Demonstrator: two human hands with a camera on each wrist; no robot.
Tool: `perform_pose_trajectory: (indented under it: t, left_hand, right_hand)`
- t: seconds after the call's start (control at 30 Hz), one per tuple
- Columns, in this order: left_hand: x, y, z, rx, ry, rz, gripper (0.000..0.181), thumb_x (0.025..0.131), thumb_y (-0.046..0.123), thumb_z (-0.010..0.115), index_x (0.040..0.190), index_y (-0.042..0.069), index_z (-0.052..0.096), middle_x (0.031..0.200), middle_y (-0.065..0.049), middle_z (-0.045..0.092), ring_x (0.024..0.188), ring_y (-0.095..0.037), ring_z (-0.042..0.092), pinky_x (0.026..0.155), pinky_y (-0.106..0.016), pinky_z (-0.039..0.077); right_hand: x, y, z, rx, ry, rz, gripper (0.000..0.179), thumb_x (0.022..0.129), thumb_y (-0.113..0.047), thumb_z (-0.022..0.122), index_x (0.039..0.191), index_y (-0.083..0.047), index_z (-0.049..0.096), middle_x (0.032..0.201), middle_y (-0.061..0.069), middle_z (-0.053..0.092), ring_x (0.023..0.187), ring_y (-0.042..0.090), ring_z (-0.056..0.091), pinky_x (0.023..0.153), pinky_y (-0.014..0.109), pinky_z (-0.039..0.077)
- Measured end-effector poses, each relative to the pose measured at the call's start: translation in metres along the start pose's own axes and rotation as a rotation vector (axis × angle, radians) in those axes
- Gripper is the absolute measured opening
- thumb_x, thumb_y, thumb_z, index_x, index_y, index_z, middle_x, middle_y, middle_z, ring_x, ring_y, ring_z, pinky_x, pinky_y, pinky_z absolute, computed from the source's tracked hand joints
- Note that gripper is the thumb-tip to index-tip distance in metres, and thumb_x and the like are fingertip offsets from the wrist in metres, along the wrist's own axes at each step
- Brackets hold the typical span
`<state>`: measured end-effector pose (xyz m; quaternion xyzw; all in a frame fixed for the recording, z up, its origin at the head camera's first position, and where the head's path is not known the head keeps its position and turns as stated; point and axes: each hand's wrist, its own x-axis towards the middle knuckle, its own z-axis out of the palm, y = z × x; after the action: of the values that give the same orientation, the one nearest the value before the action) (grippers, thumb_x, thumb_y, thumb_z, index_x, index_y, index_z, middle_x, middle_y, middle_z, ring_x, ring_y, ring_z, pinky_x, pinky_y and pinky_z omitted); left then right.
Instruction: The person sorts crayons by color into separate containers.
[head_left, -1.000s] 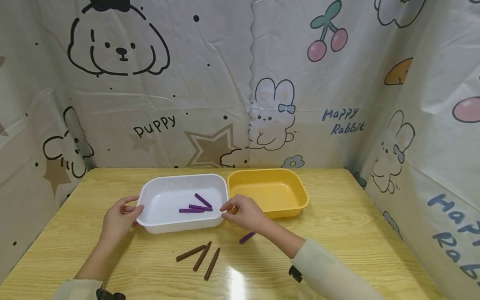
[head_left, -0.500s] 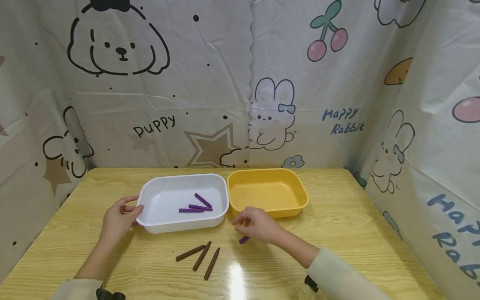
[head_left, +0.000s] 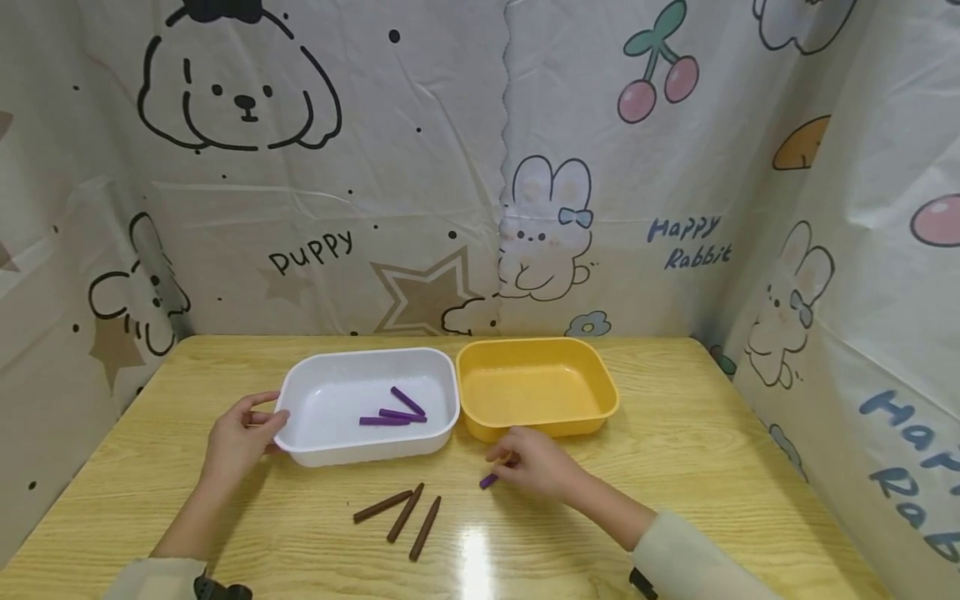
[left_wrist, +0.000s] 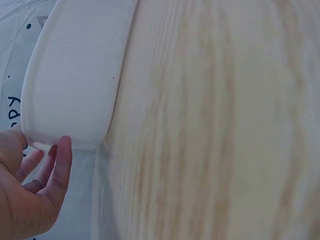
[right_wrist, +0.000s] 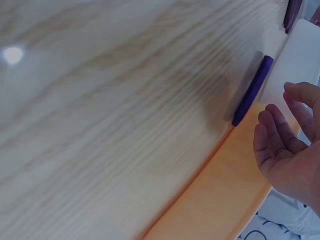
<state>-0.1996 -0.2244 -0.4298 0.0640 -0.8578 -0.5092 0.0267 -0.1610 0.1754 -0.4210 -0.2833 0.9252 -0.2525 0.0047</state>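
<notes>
My left hand holds the left end of a white plastic tray, thumb at the rim and fingers by the outer wall. Inside that tray lie three purple crayons. My right hand hovers over another purple crayon on the table, hiding part of it in the head view. In the right wrist view this crayon lies beside the yellow tray's wall, apart from the loosely bent fingers. Three brown crayons rest on the table in front of the white tray.
A yellow plastic tray stands right against the white one. Both sit towards the back of a wood-grain table. Behind and at the sides hangs a printed cloth.
My right hand has left the white tray's right rim and moved right and nearer, down to the loose purple crayon. The left hand stays at the tray's left end.
</notes>
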Motion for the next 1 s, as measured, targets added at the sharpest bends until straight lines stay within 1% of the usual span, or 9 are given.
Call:
perform_pose_trajectory:
  t: [0.23,0.6,0.83,1.0]
  left_hand:
    - [0.0,0.0,0.0,0.007,0.002,-0.001,0.052,0.092,0.028,0.058,0.135,0.002,0.044,0.107,-0.022,0.06,0.066,0.0,0.061,0.062,-0.025,0.058]
    - [0.0,0.0,0.0,0.008,0.007,-0.004,0.051,0.092,0.028,0.059,0.135,0.003,0.045,0.105,-0.021,0.06,0.066,0.001,0.06,0.063,-0.025,0.058]
    - [-0.001,0.001,0.0,0.013,0.009,0.007,0.051,0.092,0.028,0.058,0.134,0.003,0.045,0.106,-0.022,0.06,0.066,0.001,0.06,0.061,-0.024,0.058]
    - [-0.001,0.001,0.0,0.018,0.01,0.001,0.05,0.092,0.027,0.058,0.134,0.003,0.045,0.106,-0.022,0.061,0.065,0.0,0.06,0.061,-0.024,0.058]
  right_hand:
    - [-0.006,0.007,0.003,-0.071,-0.008,0.006,0.013,0.082,-0.012,0.069,0.095,-0.009,0.072,0.088,-0.001,0.063,0.08,0.014,0.058,0.071,0.021,0.049]
    - [-0.01,0.016,0.005,-0.138,0.014,-0.03,0.012,0.081,-0.011,0.07,0.093,-0.01,0.071,0.09,0.0,0.065,0.084,0.016,0.058,0.075,0.025,0.05]
    - [-0.009,0.019,0.006,-0.191,0.012,-0.062,0.012,0.08,-0.01,0.07,0.092,-0.014,0.071,0.089,-0.002,0.065,0.083,0.013,0.057,0.074,0.025,0.049]
    - [-0.008,0.018,0.006,-0.236,0.007,-0.093,0.012,0.078,-0.009,0.071,0.088,-0.016,0.071,0.084,-0.003,0.063,0.078,0.01,0.054,0.069,0.023,0.047]
